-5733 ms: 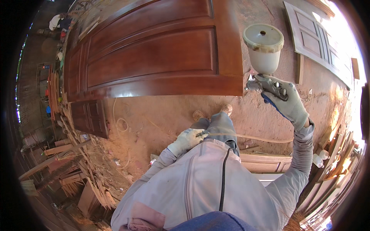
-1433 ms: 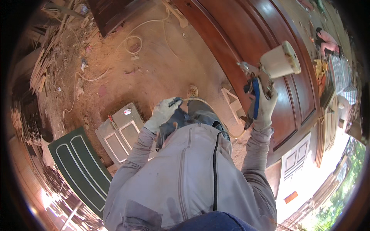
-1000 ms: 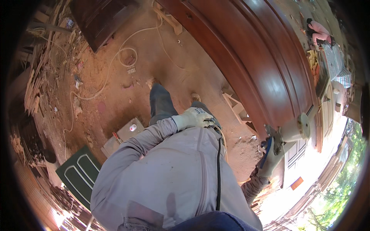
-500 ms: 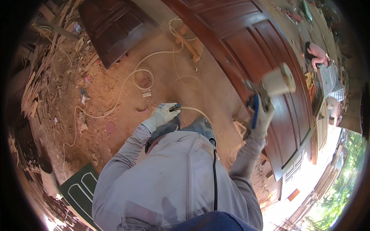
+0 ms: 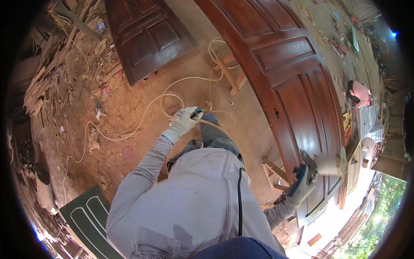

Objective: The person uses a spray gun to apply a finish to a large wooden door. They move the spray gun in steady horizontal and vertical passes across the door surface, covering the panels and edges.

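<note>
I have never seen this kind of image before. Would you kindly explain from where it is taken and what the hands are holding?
No robot here: these are a person's own gloved hands. A wide fisheye camera on the head looks down, so straight edges bend. The right hand holds a spray gun with a whitish cup, blurred. The left hand grips a pale hose. At right lies a large red-brown panelled door, wooden supports showing beside it; a smaller dark door is at upper left.
</note>
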Motion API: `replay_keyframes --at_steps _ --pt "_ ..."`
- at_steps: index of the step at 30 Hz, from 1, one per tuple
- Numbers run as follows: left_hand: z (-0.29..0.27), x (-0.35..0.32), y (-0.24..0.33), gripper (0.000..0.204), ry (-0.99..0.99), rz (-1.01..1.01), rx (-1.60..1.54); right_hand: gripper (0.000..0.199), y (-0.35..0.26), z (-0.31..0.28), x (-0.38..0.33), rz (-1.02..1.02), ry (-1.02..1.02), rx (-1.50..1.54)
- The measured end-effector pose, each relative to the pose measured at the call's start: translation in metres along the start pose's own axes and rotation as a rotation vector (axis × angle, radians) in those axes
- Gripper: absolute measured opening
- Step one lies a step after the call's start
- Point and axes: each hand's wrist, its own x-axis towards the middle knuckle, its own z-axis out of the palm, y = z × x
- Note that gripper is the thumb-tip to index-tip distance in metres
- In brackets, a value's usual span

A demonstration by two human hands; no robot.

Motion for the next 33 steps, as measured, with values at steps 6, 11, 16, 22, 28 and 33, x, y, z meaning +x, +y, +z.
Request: replay_keyframes --at_steps 6,11,16,22,28,33 --pt "-0.006 0.049 -0.017 0.027 -0.149 -0.137 0.017 0.03 -0.027 0.175 0.07 -0.015 -0.441 0.182" --pt "-0.023 0.075 -0.037 0.029 -0.162 -0.486 -0.196 0.022 -0.045 0.291 0.122 -0.126 -0.477 0.221" --pt "-0.044 0.112 -0.036 0.03 -0.061 -0.231 0.094 0.037 -0.059 0.288 0.128 0.034 -0.494 0.014" --pt "-0.054 0.173 -0.023 0.026 -0.429 -0.054 -0.017 0.039 -0.081 0.249 0.097 0.121 -0.366 -0.162" --pt "-0.091 0.255 -0.077 0.03 -0.53 0.017 -0.007 0.037 -0.123 0.345 0.092 0.146 -0.312 -0.049" --pt "-0.16 0.317 -0.141 0.029 -0.361 -0.077 -0.19 0.024 -0.157 0.452 0.098 -0.004 -0.267 0.188"
